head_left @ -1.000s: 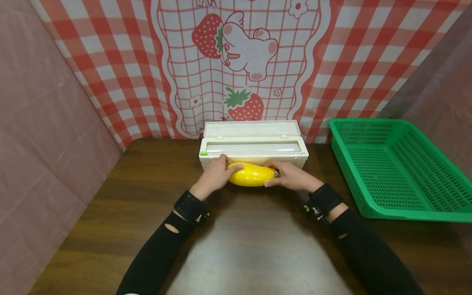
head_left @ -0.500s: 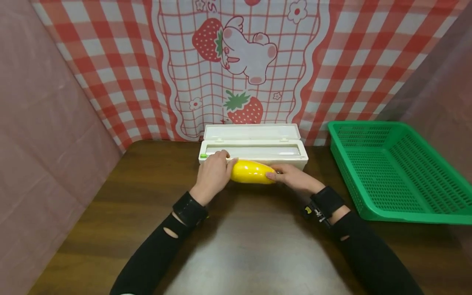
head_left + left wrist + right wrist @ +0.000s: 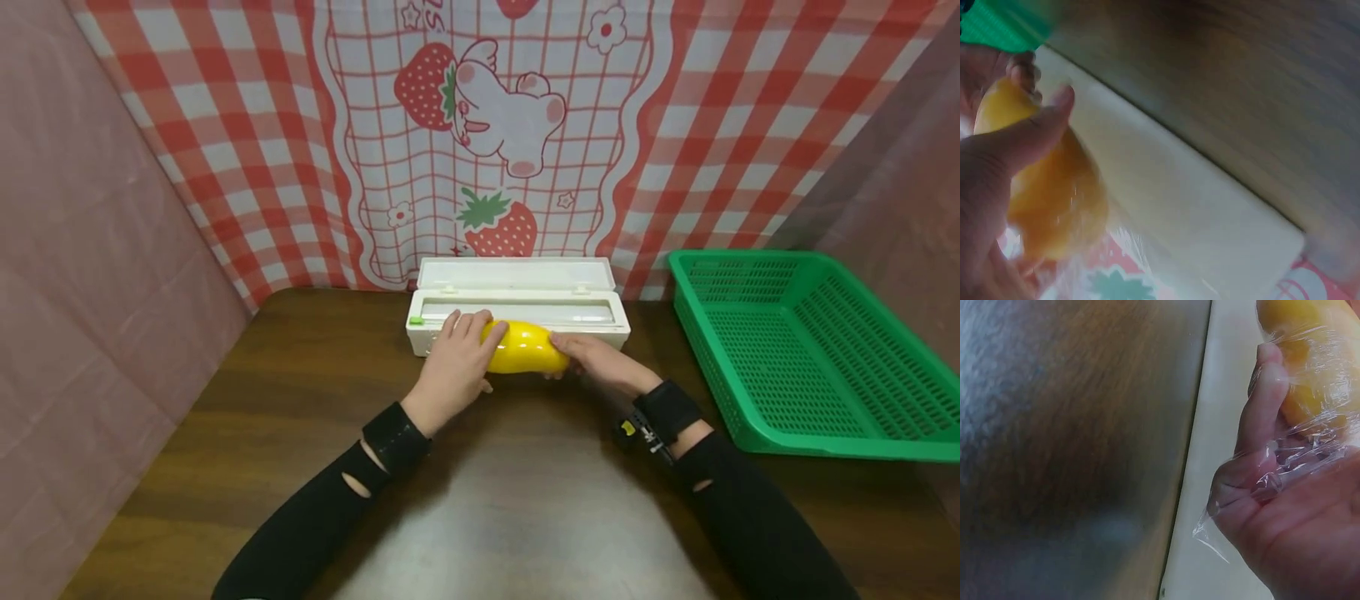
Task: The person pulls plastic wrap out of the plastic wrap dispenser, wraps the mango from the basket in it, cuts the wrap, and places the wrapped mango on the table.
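A glossy yellow oblong fruit (image 3: 527,348) lies between both hands, in front of a white cling film dispenser (image 3: 517,296). My left hand (image 3: 452,367) grips its left end, thumb (image 3: 1032,134) laid across the yellow surface in the left wrist view. The other end is held by my right hand (image 3: 606,365), its thumb on top. Clear cling film (image 3: 1310,456) clings to the fruit and bunches over the right palm and fingers in the right wrist view. In the left wrist view, film also stretches between fruit and dispenser. Some fingers are hidden behind the fruit.
The dispenser's lid (image 3: 517,273) stands raised, and a green slider (image 3: 416,321) sits at its left. A green plastic basket (image 3: 720,367) stands on the right of the wooden table (image 3: 480,500). A checked red-and-white cloth (image 3: 262,167) hangs behind.
My left hand has shifted right and over the fruit's left end. The fruit has moved slightly right and turned a little. My right hand's thumb has moved onto its upper side.
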A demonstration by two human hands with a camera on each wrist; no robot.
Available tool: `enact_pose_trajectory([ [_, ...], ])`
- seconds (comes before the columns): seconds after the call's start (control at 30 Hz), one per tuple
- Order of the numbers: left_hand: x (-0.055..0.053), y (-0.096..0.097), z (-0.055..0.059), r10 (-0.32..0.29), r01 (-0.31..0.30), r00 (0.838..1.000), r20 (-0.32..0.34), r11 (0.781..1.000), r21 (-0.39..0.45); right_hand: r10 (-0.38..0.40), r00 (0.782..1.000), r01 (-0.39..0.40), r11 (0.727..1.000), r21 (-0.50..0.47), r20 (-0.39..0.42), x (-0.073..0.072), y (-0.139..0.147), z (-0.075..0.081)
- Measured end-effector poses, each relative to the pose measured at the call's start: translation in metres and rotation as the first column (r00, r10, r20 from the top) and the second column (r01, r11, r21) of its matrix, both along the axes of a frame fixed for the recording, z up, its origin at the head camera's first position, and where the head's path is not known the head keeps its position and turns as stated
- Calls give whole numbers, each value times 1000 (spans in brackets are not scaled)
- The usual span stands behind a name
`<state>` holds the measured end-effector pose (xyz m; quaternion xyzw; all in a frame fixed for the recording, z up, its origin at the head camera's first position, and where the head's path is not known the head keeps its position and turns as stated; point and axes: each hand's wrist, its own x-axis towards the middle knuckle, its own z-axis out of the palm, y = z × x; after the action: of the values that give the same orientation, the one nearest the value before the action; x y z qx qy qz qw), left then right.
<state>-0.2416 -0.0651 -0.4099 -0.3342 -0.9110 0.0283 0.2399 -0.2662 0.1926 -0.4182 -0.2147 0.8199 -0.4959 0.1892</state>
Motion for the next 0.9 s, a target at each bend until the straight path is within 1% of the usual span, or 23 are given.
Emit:
enact_pose_trajectory([
  [0.03, -1, 2, -1, 17, -17, 1000, -11, 1000, -7, 0, 1000, 0, 1000, -2, -3, 0, -1, -1],
  [0.1, -1, 6, -4, 26, -26, 999, -38, 1000, -7, 1, 1000, -1, 1000, -9, -10, 0, -2, -3],
  [0.17, -2, 9, -5, 12, -12, 997, -78, 1000, -1, -8, 1000, 8, 1000, -13, -13, 0, -3, -4],
  [0.27, -1, 10, -5, -28, 29, 991, -132, 1000, 3, -34, 999, 34, 999, -25, -2, -1, -3, -6],
  [0.37, 1, 10, -4, -47, 48, 986, -158, 999, 3, -52, 999, 51, 998, -30, -17, -2, -3, -7],
  [0.5, 1, 8, -2, -43, 42, 986, -160, 999, -11, -52, 997, 51, 999, -15, -53, -3, -4, -7],
  [0.6, 0, 7, -3, -36, 33, 988, -153, 999, -20, -89, 995, 90, 996, 6, -39, -2, -6, -5],
  [0.67, 1, 7, -4, -34, 32, 989, -145, 999, -16, -136, 991, 136, 991, 8, -9, 2, -7, -2],
  [0.8, 3, 7, -7, -28, 27, 994, -110, 1000, -8, -245, 968, 245, 970, 5, 59, 9, -7, 4],
  [0.9, 5, 9, -8, -33, 32, 995, -91, 999, -17, -303, 953, 302, 953, 32, 32, 13, -6, 7],
])
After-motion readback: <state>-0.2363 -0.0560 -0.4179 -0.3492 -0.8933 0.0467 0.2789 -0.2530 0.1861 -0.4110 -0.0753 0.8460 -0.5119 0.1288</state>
